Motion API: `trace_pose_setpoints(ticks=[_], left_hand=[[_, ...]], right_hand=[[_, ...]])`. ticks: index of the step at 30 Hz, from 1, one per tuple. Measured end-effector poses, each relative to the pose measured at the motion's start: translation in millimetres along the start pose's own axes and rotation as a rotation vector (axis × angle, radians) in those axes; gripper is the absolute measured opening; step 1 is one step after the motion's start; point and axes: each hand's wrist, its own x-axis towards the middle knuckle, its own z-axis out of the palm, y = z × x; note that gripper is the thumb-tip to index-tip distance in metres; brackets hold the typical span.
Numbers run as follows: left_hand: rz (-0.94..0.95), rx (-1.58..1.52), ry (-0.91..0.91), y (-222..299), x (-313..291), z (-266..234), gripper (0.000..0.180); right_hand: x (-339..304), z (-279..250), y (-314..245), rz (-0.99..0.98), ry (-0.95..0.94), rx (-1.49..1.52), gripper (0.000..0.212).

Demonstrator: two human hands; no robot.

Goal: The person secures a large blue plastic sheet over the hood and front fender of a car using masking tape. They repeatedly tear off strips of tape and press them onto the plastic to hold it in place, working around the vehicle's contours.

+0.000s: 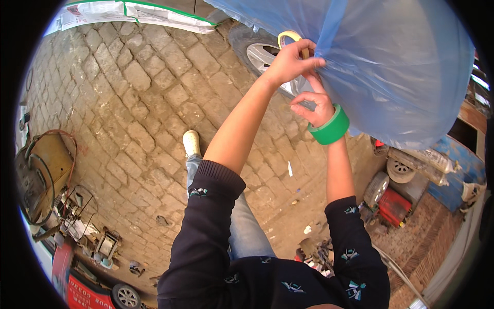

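Observation:
A blue plastic sheet (391, 67) covers the body of a vehicle at the upper right, bunched into creases near my hands. My left hand (290, 63) is closed around a pale yellow roll of masking tape (289, 36), its thumb against the sheet's gathered edge. Just below it, my right hand (320, 109) has bent, spread fingers; one reaches up toward the left thumb and the sheet. What that fingertip touches is hidden. Around my right wrist sits a wide green roll of tape (330, 126). Behind the hands is a wheel (259, 55) with a silver rim.
Uneven stone paving (139, 103) spreads below. Paper edged with green tape (154, 16) runs along the upper left. A red machine (394, 207) and loose wheels lie at the right. A red vehicle (85, 293), hoses and clutter are at the lower left.

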Motion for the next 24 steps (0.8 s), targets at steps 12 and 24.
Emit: trace_pose_setpoints(ticks=[12, 24], left_hand=[[-0.091, 0.142, 0.109, -17.6, -8.8, -7.5, 0.018], [-0.202, -0.591, 0.656, -30.3, -11.9, -45.1, 0.043]], right_hand=[[9.1, -23.5, -27.5, -0.026, -0.26, -0.03, 0.018], [50.5, -70.7, -52.6, -0.186, -0.088, -0.147, 0.073]])
